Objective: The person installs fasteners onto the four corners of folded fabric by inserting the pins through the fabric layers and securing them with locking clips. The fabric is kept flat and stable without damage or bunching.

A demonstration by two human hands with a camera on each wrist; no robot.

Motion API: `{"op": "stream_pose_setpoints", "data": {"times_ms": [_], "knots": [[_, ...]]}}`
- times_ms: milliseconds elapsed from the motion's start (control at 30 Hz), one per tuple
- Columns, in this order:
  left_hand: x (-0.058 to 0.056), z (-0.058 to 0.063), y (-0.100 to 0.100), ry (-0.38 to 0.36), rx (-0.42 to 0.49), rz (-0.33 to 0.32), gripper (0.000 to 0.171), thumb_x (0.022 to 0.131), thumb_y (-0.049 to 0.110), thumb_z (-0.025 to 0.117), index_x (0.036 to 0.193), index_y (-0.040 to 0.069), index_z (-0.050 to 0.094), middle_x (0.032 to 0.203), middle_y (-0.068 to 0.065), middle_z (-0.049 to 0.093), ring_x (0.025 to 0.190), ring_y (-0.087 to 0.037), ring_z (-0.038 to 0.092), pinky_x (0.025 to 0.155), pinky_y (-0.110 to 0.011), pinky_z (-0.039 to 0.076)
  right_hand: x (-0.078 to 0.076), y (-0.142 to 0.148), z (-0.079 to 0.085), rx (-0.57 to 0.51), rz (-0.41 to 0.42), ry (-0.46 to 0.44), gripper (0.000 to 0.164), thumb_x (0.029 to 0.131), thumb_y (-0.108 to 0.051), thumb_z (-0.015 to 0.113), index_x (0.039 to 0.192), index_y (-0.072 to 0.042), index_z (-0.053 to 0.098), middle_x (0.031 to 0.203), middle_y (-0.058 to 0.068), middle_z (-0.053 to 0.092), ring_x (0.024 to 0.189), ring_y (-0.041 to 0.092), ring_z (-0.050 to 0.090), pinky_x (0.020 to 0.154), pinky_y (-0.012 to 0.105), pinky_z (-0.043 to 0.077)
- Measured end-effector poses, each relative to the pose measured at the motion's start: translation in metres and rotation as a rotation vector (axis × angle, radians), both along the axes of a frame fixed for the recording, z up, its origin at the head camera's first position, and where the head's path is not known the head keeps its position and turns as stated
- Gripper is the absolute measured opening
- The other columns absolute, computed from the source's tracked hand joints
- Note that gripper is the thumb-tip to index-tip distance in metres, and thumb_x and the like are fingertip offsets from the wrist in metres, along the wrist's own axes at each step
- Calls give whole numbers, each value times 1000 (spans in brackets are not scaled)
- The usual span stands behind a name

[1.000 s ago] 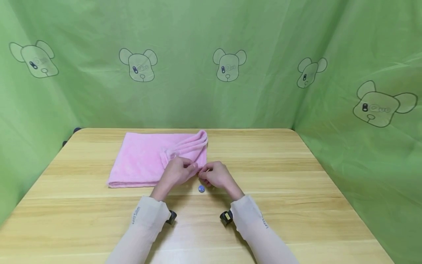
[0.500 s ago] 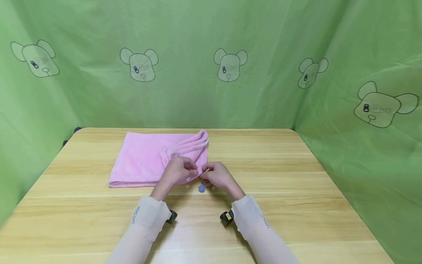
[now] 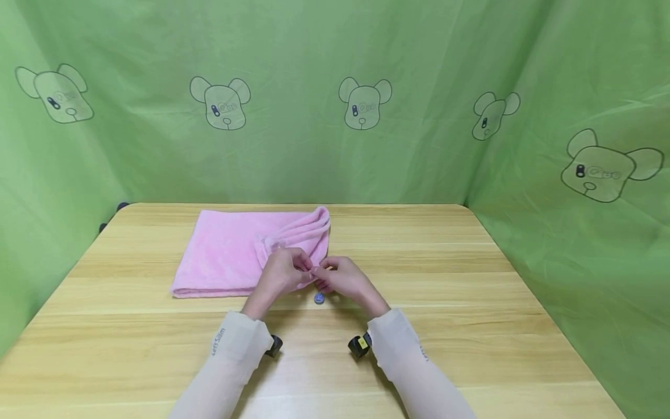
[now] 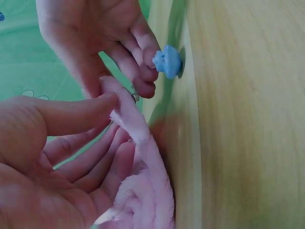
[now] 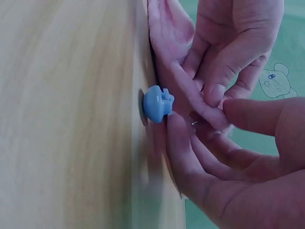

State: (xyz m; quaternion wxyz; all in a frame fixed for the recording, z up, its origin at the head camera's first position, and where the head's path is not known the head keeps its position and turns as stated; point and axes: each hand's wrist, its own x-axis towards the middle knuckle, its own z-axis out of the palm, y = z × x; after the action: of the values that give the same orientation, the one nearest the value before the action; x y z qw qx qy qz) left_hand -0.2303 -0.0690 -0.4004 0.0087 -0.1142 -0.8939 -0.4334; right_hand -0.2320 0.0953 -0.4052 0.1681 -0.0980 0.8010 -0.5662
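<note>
A folded pink plush cloth (image 3: 225,250) lies on the table, its right part gathered in creases. My left hand (image 3: 282,270) pinches the cloth's near right edge between thumb and fingers. From the other side my right hand (image 3: 346,279) pinches the same edge, thumb on top and fingers below. A small metal piece (image 5: 194,123) shows at the right fingers under the cloth; its full shape is hidden. Below the right fingertips, a small light-blue mushroom-shaped cap (image 4: 168,62) sits at the tabletop, a fingertip close against it in the right wrist view.
The wooden table (image 3: 471,326) extends around the cloth on all sides. Green curtains (image 3: 293,157) with bear-head drawings enclose its back and sides. A faint, clear item (image 3: 269,241) lies on the cloth above the left hand, too indistinct to name.
My right fingers have shifted slightly left and now meet the left fingertips at the cloth's edge. The cloth and the blue cap have hardly moved.
</note>
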Motion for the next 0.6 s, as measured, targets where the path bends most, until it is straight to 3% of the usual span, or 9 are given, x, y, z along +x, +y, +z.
{"op": "stream_pose_setpoints", "data": {"times_ms": [333, 600], "knots": [[1, 1, 0, -8, -2, 7, 19, 69, -4, 80, 79, 7, 67, 71, -1, 65, 66, -14, 60, 64, -31, 53, 1, -4, -1, -27, -60, -24, 12, 97, -5, 55, 95, 7, 57, 93, 25, 67, 81, 35, 66, 68, 34, 59], [0, -1, 0, -4, 3, -1, 21, 69, -4, 81, 82, 7, 69, 72, 0, 67, 66, -13, 61, 72, -34, 53, 1, -4, -1, -11, -75, -18, 9, 96, -4, 55, 94, 5, 57, 90, 22, 67, 80, 33, 66, 70, 36, 58]]}}
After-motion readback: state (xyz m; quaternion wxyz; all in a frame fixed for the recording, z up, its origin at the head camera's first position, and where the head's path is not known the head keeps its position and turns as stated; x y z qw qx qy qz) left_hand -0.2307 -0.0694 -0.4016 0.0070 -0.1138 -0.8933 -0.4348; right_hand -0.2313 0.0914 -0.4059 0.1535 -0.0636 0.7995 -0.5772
